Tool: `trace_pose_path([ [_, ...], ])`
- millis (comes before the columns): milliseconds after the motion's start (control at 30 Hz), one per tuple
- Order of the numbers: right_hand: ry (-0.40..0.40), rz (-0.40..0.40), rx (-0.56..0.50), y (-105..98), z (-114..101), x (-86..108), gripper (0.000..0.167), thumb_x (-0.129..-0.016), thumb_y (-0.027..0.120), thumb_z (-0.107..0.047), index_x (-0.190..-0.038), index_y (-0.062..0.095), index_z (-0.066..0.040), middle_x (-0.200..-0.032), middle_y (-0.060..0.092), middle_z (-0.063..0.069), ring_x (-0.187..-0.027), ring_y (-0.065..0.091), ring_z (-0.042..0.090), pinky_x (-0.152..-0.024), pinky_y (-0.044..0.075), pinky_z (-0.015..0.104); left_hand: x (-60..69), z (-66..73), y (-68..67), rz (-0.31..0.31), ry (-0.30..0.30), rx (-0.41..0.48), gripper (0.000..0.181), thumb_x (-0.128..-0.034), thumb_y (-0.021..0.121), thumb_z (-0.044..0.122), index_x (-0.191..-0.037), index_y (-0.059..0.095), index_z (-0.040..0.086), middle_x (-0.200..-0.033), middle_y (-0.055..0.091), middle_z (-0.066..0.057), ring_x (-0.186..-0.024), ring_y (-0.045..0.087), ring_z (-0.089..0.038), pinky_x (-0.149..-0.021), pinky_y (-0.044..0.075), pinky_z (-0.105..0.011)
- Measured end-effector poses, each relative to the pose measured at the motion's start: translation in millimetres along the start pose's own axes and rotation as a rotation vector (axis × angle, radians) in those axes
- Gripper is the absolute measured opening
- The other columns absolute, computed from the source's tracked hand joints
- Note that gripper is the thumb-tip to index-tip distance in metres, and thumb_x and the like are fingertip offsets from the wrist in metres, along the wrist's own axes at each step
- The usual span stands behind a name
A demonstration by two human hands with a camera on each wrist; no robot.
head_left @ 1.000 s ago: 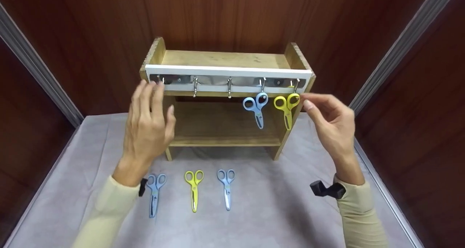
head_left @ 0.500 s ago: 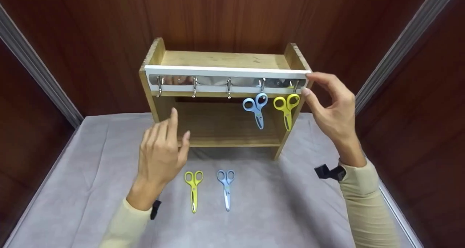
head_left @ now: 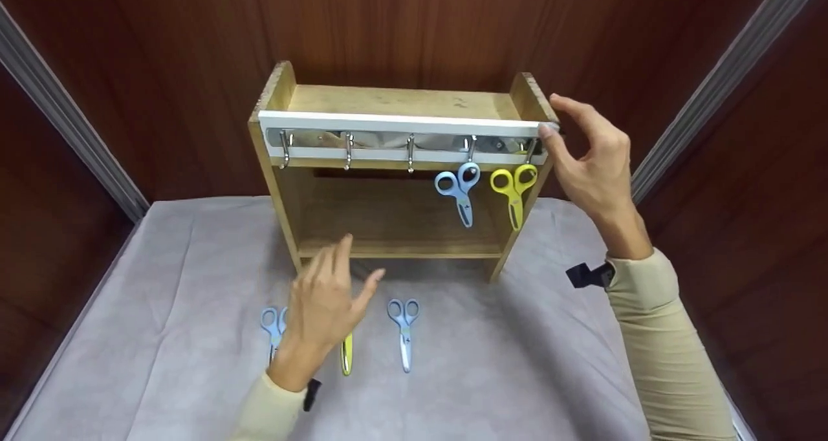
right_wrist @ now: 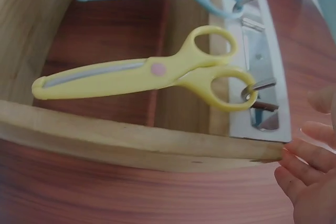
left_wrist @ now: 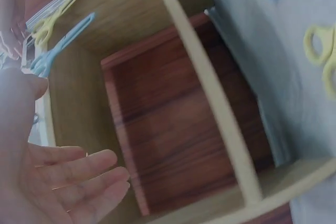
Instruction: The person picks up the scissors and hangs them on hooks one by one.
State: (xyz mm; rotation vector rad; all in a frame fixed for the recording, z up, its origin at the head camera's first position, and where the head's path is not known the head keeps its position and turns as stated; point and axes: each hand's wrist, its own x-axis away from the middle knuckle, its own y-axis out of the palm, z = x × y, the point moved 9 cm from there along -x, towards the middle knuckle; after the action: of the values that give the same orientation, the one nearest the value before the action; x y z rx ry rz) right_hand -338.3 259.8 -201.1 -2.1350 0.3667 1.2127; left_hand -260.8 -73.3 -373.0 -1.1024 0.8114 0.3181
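Observation:
My left hand (head_left: 323, 315) hovers over the grey cloth with straight, spread fingers, holding nothing. It partly covers yellow scissors (head_left: 347, 357) and blue scissors (head_left: 272, 328) lying there. More blue scissors (head_left: 405, 337) lie to its right. At the top right corner of the wooden shelf (head_left: 401, 98), my right hand (head_left: 598, 163) touches the edge with its fingertips, its fingers mostly straight. On the two right-hand hooks of the white hook rail (head_left: 381, 121) hang blue scissors (head_left: 463, 202) and yellow scissors (head_left: 515, 202), each by one handle loop, blades down.
Three bare metal hooks, among them the middle hook (head_left: 410, 153), are on the rail's left and middle. Dark wood panels (head_left: 401, 27) stand behind and on both sides. Grey cloth (head_left: 485, 363) covers the surface under the shelf.
My left hand has come down from the rail's left end and rightward, over the lying scissors. My right hand has moved up from beside the hanging yellow scissors to the shelf's corner.

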Motion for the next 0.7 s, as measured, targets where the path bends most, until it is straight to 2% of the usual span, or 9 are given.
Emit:
trace_pose_path([
  [200, 0.020, -0.048, -0.002, 8.5, 12.8, -0.6, 0.037, -0.100, 0.071, -0.019, -0.134, 0.071, -0.006, -0.132, 0.075, 0.007, -0.125, 0.069, 0.022, -0.111, 0.047, 0.020, 19.7, 11.3, 29.1, -0.111, -0.073, -0.003, 0.070, -0.0965, 0.072, 0.052, -0.136, 0.063, -0.006, -0.128, 0.071, -0.025, -0.113, 0.072, -0.039, -0.085, 0.066, -0.048],
  [333, 0.000, -0.090, 0.005, 15.6, 15.8, 1.1, 0.038, -0.100, 0.072, -0.017, -0.136, 0.070, -0.004, -0.136, 0.073, 0.009, -0.126, 0.068, 0.025, -0.111, 0.046, 0.017, 30.8, 19.0, 47.1, -0.147, -0.117, -0.001, 0.072, -0.0970, 0.070, 0.053, -0.135, 0.063, -0.008, -0.125, 0.070, -0.025, -0.103, 0.074, -0.037, -0.075, 0.067, -0.044],
  [433, -0.023, -0.102, 0.017, 17.6, 16.2, 0.7, 0.037, -0.101, 0.070, -0.016, -0.135, 0.070, -0.001, -0.138, 0.072, 0.013, -0.129, 0.068, 0.028, -0.115, 0.046, 0.020, 38.2, 24.8, 58.9, -0.149, -0.147, -0.030, 0.073, -0.0963, 0.069, 0.055, -0.133, 0.064, -0.008, -0.118, 0.071, -0.023, -0.096, 0.074, -0.036, -0.067, 0.065, -0.044],
  [600, -0.067, -0.138, 0.038, 23.2, 14.8, -1.0, 0.035, -0.104, 0.065, -0.017, -0.135, 0.069, -0.001, -0.141, 0.070, 0.015, -0.134, 0.065, 0.031, -0.120, 0.048, 0.039, 50.4, 33.2, 75.9, -0.142, -0.160, -0.099, 0.072, -0.0941, 0.071, 0.055, -0.130, 0.066, -0.007, -0.119, 0.069, -0.022, -0.109, 0.069, -0.038, -0.079, 0.064, -0.046],
  [700, -0.094, -0.160, 0.059, 27.3, 14.3, -1.0, 0.035, -0.107, 0.061, -0.020, -0.136, 0.069, -0.003, -0.141, 0.069, 0.015, -0.134, 0.065, 0.032, -0.121, 0.047, 0.044, 56.6, 37.3, 84.1, -0.148, -0.164, -0.122, 0.072, -0.0930, 0.072, 0.054, -0.130, 0.066, -0.008, -0.123, 0.065, -0.023, -0.113, 0.065, -0.039, -0.086, 0.063, -0.045],
])
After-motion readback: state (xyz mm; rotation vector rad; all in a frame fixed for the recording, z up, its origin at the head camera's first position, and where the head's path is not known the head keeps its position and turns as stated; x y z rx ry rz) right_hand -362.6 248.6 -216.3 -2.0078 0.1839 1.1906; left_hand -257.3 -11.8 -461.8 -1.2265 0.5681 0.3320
